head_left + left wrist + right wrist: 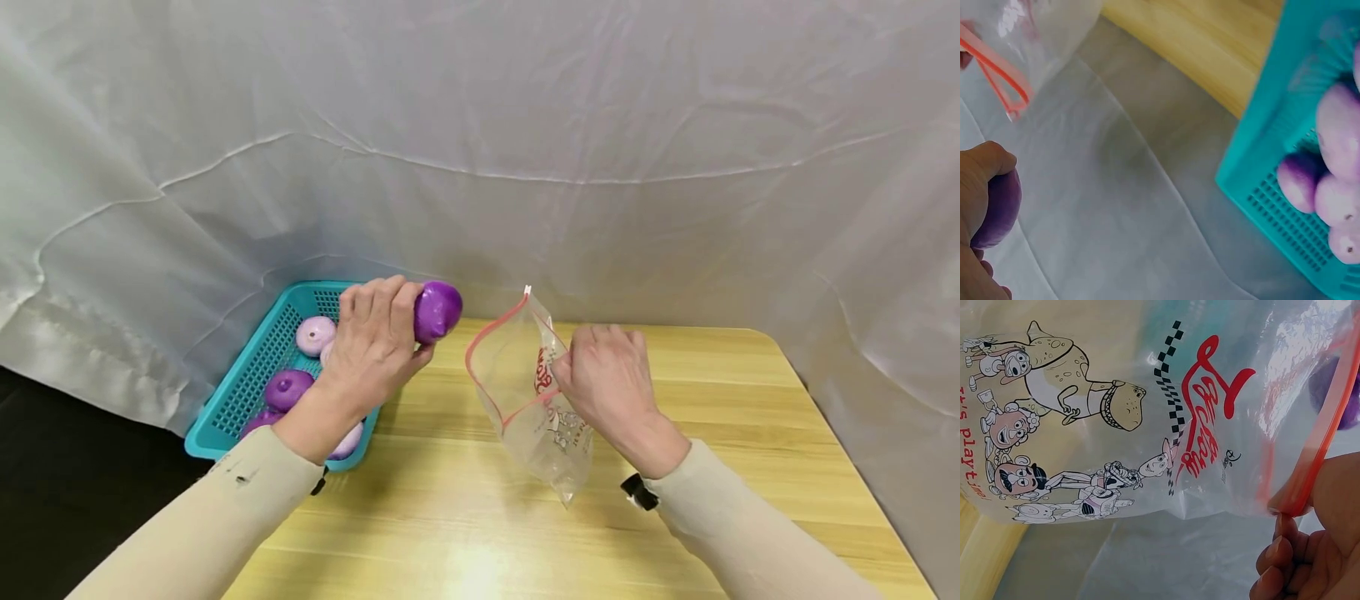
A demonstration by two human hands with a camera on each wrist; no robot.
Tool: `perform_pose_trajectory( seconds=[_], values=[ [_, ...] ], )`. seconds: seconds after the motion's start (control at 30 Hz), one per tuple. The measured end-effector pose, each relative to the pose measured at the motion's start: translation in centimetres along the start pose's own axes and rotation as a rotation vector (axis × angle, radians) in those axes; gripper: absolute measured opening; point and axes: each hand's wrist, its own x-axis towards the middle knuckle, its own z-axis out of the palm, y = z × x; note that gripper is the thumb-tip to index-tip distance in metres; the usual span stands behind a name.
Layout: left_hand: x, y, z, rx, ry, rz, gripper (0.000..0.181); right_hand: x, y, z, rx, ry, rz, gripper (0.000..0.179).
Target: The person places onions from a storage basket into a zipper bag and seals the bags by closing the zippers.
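Note:
My left hand (378, 342) grips a glossy purple onion-shaped item (438, 311) above the right rim of a turquoise basket (243, 354). In the left wrist view, that purple item (1002, 209) is partly covered by the fingers. A clear zip bag (536, 417) hangs over the table with its red-edged mouth spread, facing left. My right hand (611, 379) pinches the bag near its mouth. Seen from the right wrist, thumb and fingers (1275, 556) close on the red zip strip (1325, 450). Cartoon figures and red lettering are printed on the bag (1104, 425).
More purple and pale onion-shaped items (288, 389) lie in the basket, some hidden behind the left arm. Basket and bag are at a wooden table (720, 400). A grey-white cloth (525, 100) hangs along the back and sides.

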Motion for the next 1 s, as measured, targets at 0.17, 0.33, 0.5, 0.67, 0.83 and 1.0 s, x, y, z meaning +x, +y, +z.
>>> perform_pose_trajectory(
  seconds=[0.17, 0.33, 0.5, 0.67, 0.83, 1.0],
  values=[
    [0.8, 1.5, 0.5, -0.030, 0.014, 0.033, 0.079, 0.1, -0.1, -0.1, 0.011, -0.026, 0.015, 0.018],
    [1.3, 2.9, 1.0, -0.030, -0.029, 0.048, 0.077, 0.1, -0.2, 0.0, 0.009, -0.030, 0.015, 0.019],
    [1.5, 3.9, 1.3, -0.025, -0.076, 0.064, 0.075, 0.0, -0.3, 0.1, 0.005, -0.011, 0.001, 0.019],
    [1.8, 4.6, 1.0, -0.007, -0.190, 0.078, 0.074, 0.0, -0.4, 0.1, 0.015, 0.000, -0.001, 0.019],
    [2.6, 5.2, 0.6, -0.004, -0.374, 0.077, 0.076, 0.0, -0.5, 0.0, 0.025, -0.013, 0.013, 0.018],
    [3.5, 5.6, 0.4, -0.004, -0.512, 0.169, 0.068, -0.1, -0.7, -0.1, 0.033, -0.038, 0.029, 0.018]
  ],
)
